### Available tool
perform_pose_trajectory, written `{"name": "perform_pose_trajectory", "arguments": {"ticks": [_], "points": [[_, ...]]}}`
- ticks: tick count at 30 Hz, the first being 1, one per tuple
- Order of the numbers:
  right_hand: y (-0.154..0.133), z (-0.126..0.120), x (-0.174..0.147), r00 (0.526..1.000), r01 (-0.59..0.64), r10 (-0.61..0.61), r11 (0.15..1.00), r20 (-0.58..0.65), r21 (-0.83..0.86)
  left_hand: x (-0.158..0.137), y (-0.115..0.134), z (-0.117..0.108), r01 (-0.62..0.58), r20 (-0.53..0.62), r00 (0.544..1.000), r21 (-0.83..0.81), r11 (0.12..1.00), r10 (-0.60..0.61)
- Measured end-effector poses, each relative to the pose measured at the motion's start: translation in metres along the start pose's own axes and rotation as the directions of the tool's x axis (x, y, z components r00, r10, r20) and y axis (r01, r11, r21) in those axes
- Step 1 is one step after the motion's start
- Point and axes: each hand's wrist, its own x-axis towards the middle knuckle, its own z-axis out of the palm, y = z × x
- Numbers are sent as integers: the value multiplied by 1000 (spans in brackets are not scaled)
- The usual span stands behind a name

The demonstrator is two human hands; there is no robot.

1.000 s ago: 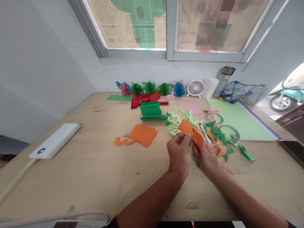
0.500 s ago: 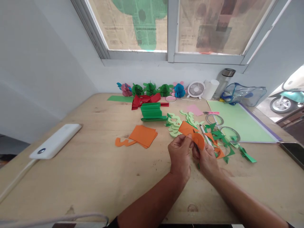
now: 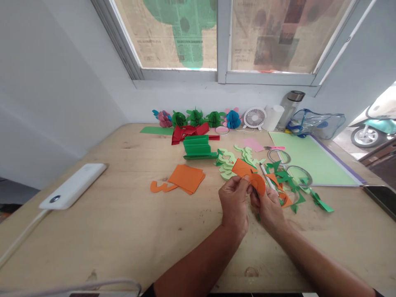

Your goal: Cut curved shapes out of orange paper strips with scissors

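Observation:
My left hand (image 3: 233, 198) is closed, pinching a piece of orange paper (image 3: 243, 167) between thumb and fingers. A curved flap of that paper bends over toward my right hand (image 3: 270, 206). The right hand is closed around scissors (image 3: 252, 171); only a dark blade tip shows by the paper, and the handles are hidden in the fingers. Left of my hands lie a stack of orange paper squares (image 3: 187, 178) and a wavy orange cutout (image 3: 157, 187). Light green wavy cutouts (image 3: 227, 165) lie just beyond the left hand.
Green scraps (image 3: 286, 177), a white pen (image 3: 268, 176) and tape rolls (image 3: 299, 176) lie right of my hands. Folded green paper (image 3: 198, 146) and red paper (image 3: 188, 133) sit farther back. A power bank (image 3: 74, 185) is at left, a phone (image 3: 382, 202) at right, a small fan (image 3: 255, 118) behind.
The camera view has shifted very slightly. Both hands keep nearly the same pose, with the orange paper and scissors still between them.

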Motion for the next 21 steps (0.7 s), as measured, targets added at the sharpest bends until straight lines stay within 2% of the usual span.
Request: {"name": "perform_pose_trajectory", "arguments": {"ticks": [9,21], "points": [[-1,1,-1,998,-57,57,994,0,94,1,-1,0,6,2,1000,13,1000,-6],[1,-2,1,996,-84,86,992,-15,91,4,3,-2,7,49,999,40,999,-9]]}}
